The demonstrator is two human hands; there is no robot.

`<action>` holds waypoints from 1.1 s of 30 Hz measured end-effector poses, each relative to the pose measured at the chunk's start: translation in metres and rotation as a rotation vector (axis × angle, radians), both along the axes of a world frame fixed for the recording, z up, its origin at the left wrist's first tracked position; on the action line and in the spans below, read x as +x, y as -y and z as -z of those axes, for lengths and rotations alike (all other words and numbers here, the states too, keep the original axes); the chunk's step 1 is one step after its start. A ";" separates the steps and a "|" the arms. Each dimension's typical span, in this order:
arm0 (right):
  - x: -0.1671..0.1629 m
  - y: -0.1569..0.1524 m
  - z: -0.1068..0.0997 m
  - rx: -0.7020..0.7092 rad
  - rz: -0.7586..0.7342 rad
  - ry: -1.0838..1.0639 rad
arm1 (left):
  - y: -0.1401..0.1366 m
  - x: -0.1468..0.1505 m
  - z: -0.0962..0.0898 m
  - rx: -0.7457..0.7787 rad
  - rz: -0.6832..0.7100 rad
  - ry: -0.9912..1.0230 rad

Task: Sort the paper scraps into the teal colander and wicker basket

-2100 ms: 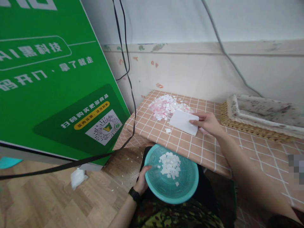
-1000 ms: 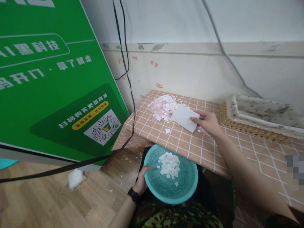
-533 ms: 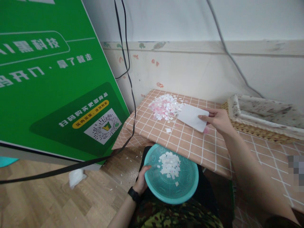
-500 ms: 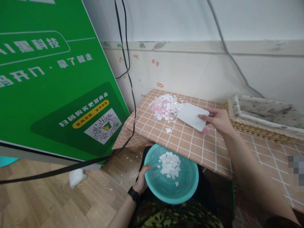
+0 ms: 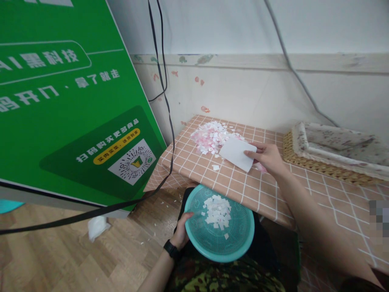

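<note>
My right hand is closed on the right end of a white card, thumb on top. The card is held over the table, its left edge against or just above a heap of small white and pink paper pieces. With my left hand I grip the left rim of a turquoise plastic basket, which rests on my lap below the table edge. Small white paper squares lie in the basket. One loose paper piece lies in front of the heap.
A wicker basket with a cloth lining stands at the right on the checked tablecloth. A green cabinet is at the left, with a black cable hanging before it. A white bag lies on the floor.
My right hand and the card have moved left, and slightly down, closer over the heap. My left hand and the turquoise basket are still.
</note>
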State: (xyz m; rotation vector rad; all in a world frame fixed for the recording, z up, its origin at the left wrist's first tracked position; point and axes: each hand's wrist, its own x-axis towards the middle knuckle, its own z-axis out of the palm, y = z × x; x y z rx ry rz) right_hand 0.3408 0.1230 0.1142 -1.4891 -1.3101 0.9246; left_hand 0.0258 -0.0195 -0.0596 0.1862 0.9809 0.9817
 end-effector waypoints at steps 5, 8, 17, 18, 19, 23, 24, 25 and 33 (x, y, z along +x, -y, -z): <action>0.000 0.002 -0.001 -0.021 -0.057 0.004 | 0.000 0.001 -0.001 0.027 0.005 0.032; -0.002 0.001 0.002 0.000 -0.039 -0.031 | -0.001 -0.002 -0.004 -0.006 -0.010 0.033; -0.004 0.004 0.001 0.013 -0.122 0.051 | -0.015 -0.031 -0.043 -0.029 -0.077 -0.012; -0.004 0.005 0.000 0.013 -0.119 0.039 | -0.017 -0.033 -0.046 -0.031 -0.084 -0.023; -0.004 0.005 0.000 0.012 -0.114 0.029 | -0.018 -0.035 -0.049 -0.029 -0.098 -0.036; -0.005 0.005 0.001 0.006 -0.130 0.028 | -0.020 -0.037 -0.052 -0.024 -0.120 -0.061; -0.005 0.005 0.002 0.010 -0.138 0.032 | -0.020 -0.037 -0.052 -0.025 -0.116 -0.062; -0.006 0.005 0.003 0.015 -0.141 0.033 | -0.020 -0.037 -0.052 -0.024 -0.112 -0.061; -0.008 0.007 0.001 0.017 -0.177 0.061 | -0.019 -0.035 -0.058 -0.020 -0.121 -0.073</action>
